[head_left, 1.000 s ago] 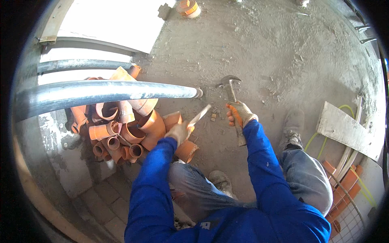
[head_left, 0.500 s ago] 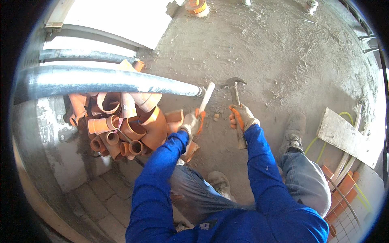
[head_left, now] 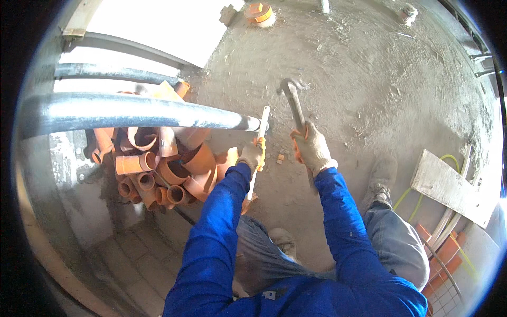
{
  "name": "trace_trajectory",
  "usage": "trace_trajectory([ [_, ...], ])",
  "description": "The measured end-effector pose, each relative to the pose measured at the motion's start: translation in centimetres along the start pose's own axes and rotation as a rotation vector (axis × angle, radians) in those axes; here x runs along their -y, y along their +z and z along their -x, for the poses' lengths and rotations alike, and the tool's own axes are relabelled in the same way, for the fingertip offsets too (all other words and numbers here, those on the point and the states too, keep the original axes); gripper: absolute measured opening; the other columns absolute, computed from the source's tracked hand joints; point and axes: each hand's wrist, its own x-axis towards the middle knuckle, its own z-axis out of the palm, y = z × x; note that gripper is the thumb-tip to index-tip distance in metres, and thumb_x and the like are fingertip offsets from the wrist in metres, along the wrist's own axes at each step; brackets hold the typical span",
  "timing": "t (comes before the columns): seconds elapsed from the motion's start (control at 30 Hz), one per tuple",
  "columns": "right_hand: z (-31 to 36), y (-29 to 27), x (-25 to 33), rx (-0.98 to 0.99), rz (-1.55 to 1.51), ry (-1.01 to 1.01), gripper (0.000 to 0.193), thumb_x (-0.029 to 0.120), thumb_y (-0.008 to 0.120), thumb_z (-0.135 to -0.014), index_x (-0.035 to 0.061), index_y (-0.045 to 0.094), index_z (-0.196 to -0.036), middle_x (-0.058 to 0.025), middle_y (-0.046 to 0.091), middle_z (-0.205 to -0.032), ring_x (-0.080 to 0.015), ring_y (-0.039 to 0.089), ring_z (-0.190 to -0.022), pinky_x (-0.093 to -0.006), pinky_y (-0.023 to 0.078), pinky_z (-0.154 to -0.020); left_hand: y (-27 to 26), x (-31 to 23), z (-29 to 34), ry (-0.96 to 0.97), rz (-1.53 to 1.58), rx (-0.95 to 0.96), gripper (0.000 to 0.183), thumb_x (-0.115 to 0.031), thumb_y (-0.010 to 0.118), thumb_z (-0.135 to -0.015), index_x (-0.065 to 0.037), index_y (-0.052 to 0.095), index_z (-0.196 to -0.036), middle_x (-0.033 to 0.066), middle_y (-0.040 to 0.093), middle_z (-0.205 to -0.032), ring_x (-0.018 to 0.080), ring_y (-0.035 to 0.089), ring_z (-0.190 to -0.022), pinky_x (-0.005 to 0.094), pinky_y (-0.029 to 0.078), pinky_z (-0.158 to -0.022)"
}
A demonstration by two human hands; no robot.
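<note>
My right hand [head_left: 312, 148], in a pale glove with orange, is closed around the wooden handle of a claw hammer [head_left: 294, 101]. The hammer's head is slightly blurred and hangs over the grey floor. In my gloved left hand [head_left: 252, 154] is a long, pale wooden stick [head_left: 264, 119], gripped near its middle. Its upper part crosses in front of the end of a thick grey metal pipe [head_left: 174, 112]; whether the two touch I cannot tell. Below the pipe, left of my left hand, lies a heap of orange plastic pipe fittings [head_left: 198, 169].
A pale board [head_left: 449, 180] leans over a yellow hose and poles at the right, above orange pipes [head_left: 441, 259] and wire mesh. Capped orange pipe [head_left: 259, 15] and pipe stubs [head_left: 408, 15] rise from the rough floor at the far side. Small debris lies between my hands.
The hammer has swung up and to the left, with its head farther away now. The stick has become more upright, its top shifting left in front of the pipe end.
</note>
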Motion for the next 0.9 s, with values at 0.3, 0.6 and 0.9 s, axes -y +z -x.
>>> trace_trajectory([
  [0.3, -3.2, 2.8, 0.8, 0.054, 0.666, -0.194, 0.04, 0.03, 0.063, -0.092, 0.0071, 0.054, -0.124, -0.0254, 0.069, -0.1, -0.0444, 0.066, -0.098, -0.0504, 0.052, -0.083, -0.9, 0.3, -1.9, 0.225, -0.408, -0.161, 0.034, -0.053, 0.047, -0.1, -0.021, 0.06, -0.101, -0.001, 0.051, -0.057, 0.0153, 0.051, -0.045, 0.0361, 0.039, -0.035],
  [0.6, -4.1, 2.3, 6.8, 0.03, 0.261, -0.422, 0.037, 0.03, 0.061, -0.094, 0.005, 0.054, -0.12, -0.0262, 0.068, -0.097, -0.0453, 0.066, -0.095, -0.0497, 0.053, -0.079, -0.8, -2.5, -0.6, -0.079, -0.06, 0.05, 0.043, -0.053, 0.046, -0.101, -0.011, 0.057, -0.103, 0.0022, 0.056, -0.064, 0.0164, 0.052, -0.046, 0.0352, 0.041, -0.039],
  [0.9, -6.5, -1.0, 7.2, 0.334, 0.701, 0.015, 0.036, 0.028, 0.06, -0.095, 0.0025, 0.053, -0.119, -0.014, 0.067, -0.08, -0.0241, 0.068, -0.066, -0.0386, 0.054, -0.059, 0.4, -3.4, 1.3, -0.119, -0.052, -0.03, 0.033, -0.052, 0.043, -0.101, -0.025, 0.057, -0.089, -0.0048, 0.046, -0.057, 0.014, 0.044, -0.042, 0.0324, 0.034, -0.037],
])
